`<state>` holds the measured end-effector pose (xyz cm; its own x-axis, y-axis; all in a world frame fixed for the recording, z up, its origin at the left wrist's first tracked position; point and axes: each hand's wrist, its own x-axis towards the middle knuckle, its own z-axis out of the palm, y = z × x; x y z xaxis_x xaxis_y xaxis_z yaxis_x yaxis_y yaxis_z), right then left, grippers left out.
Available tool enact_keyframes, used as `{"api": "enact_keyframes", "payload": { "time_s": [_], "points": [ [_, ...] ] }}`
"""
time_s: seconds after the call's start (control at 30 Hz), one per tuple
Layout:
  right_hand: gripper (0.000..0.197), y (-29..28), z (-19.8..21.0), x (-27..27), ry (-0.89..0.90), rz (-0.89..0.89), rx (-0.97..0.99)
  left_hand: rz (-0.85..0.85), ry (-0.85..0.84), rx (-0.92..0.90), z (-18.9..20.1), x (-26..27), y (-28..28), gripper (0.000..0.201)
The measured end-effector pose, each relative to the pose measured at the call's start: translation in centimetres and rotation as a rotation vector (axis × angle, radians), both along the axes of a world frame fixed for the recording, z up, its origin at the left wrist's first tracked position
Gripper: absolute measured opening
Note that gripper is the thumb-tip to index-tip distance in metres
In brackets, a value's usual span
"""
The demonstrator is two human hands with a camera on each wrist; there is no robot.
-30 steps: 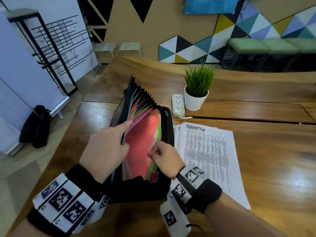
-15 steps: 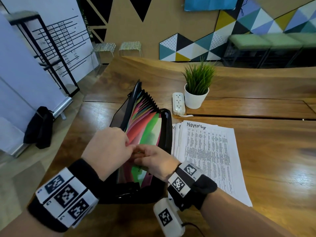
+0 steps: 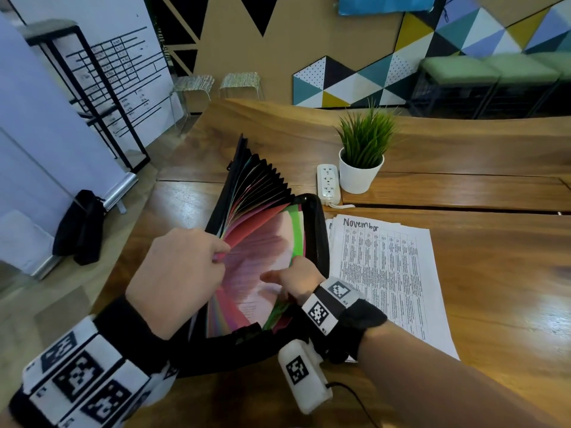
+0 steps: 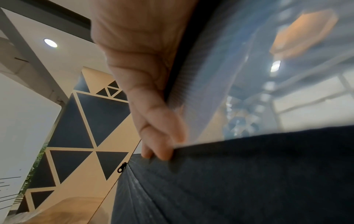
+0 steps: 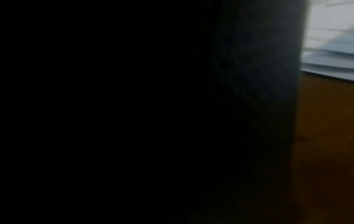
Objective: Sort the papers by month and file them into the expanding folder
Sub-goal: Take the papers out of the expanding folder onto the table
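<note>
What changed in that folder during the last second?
The left hand pulled the dividers further left, opening a pocket where a printed sheet now shows. The right hand slid toward the folder's right wall, fingers inside. The November stack, plant and power strip stayed put.

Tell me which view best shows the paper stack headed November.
The head view: the November stack lies whole on the table, right of the expanding folder, heading readable. The right wrist view catches only blurred sheet edges at its corner; the left wrist view shows none.
</note>
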<state>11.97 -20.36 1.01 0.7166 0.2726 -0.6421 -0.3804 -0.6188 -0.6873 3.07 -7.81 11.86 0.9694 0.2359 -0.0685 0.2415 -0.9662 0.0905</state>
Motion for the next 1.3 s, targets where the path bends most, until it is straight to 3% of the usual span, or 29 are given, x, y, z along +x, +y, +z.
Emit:
{"api": "enact_keyframes", "payload": {
  "time_s": [0.1, 0.2, 0.27, 0.4, 0.47, 0.6, 0.73, 0.8, 0.87, 0.9, 0.97, 1.03, 1.1, 1.3],
  "points": [
    [0.013, -0.4, -1.1, 0.3, 0.024, 0.082, 0.005, 0.028, 0.011, -0.022, -0.1, 0.0, -0.2, 0.032],
    [0.007, -2.2, -0.7, 0.7, -0.079, -0.033, 0.111, 0.036, 0.026, -0.055, -0.3, 0.5, 0.2, 0.020],
    [0.003, -4.3, 0.5, 1.6, -0.171, -0.062, 0.053, 0.033, 0.014, -0.063, -0.3, 0.9, 0.5, 0.016],
    [0.023, -11.9, 1.2, 3.8, -0.287, -0.100, -0.071, 0.057, -0.038, -0.095, -0.3, 1.2, 1.2, 0.019],
    [0.011, -16.1, 0.6, 4.4, -0.264, -0.115, -0.151, 0.059, -0.052, -0.085, -0.4, 1.3, 1.1, 0.018],
    [0.021, -21.8, -2.3, 4.5, -0.236, -0.190, -0.312, 0.066, -0.090, -0.087, -0.7, 1.5, 0.6, 0.026],
    [0.028, -24.0, -5.5, 3.8, -0.096, -0.321, -0.364, 0.057, -0.082, -0.094, -0.8, 1.7, 0.1, 0.029],
    [0.038, -23.5, -5.1, 3.7, -0.135, -0.231, -0.528, 0.060, -0.080, -0.085, -0.7, 1.7, 0.0, 0.033],
    [0.054, -21.9, -3.5, 3.6, -0.327, -0.190, -0.624, 0.062, -0.082, -0.081, -0.4, 1.7, -0.2, 0.032],
    [0.051, -20.5, -2.2, 3.3, -0.451, -0.189, -0.547, 0.065, -0.094, -0.088, -0.3, 1.8, -0.3, 0.031],
    [0.026, -16.7, 0.8, 2.4, -0.657, -0.115, -0.243, 0.070, -0.119, -0.110, 0.1, 2.0, -0.3, 0.034],
    [0.008, -12.4, 3.2, 1.2, -0.710, 0.068, -0.006, 0.071, -0.133, -0.131, 0.5, 2.4, -0.4, 0.036],
    [0.005, -8.8, 3.8, 1.0, -0.712, 0.224, 0.065, 0.064, -0.140, -0.160, 0.7, 2.7, -0.5, 0.036],
    [0.027, -4.8, 4.0, -0.2, -0.796, 0.366, -0.480, 0.004, -0.133, -0.120, 0.9, 2.1, -0.6, 0.025]
  ]
}}
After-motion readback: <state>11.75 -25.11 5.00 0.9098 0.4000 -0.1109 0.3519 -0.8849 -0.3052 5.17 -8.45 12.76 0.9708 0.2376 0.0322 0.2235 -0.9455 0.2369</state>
